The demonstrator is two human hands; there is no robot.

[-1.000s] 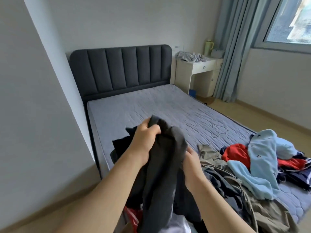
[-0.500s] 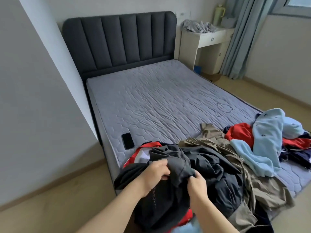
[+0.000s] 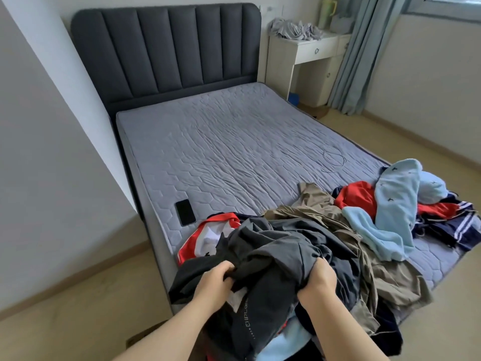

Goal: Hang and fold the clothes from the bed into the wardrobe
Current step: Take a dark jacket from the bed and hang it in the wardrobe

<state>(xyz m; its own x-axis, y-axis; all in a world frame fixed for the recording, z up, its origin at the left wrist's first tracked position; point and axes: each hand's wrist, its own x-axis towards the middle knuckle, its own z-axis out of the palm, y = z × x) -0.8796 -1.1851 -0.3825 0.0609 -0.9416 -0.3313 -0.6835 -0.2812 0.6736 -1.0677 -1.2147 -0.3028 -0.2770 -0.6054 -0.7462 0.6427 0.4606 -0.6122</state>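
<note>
Charcoal jersey, soft and deeply creased, fills both fists at six o'clock: the left hand and right hand each curl their fingers tight into a dark grey garment lying on top of the clothes heap at the near corner of the bed. Small white lettering runs down a fold hanging below the hands. A glossy red-and-white top peeks from under it at nine o'clock, and limp olive trousers sprawl at two o'clock. Beyond those, at three o'clock, a fluffy light blue fleece drapes over a red garment and navy striped cloth. A flat black phone lies on the quilted grey mattress at eleven o'clock. The padded, channelled headboard stands at twelve, with a white bedside table bearing rumpled grey fabric at one o'clock.
</note>
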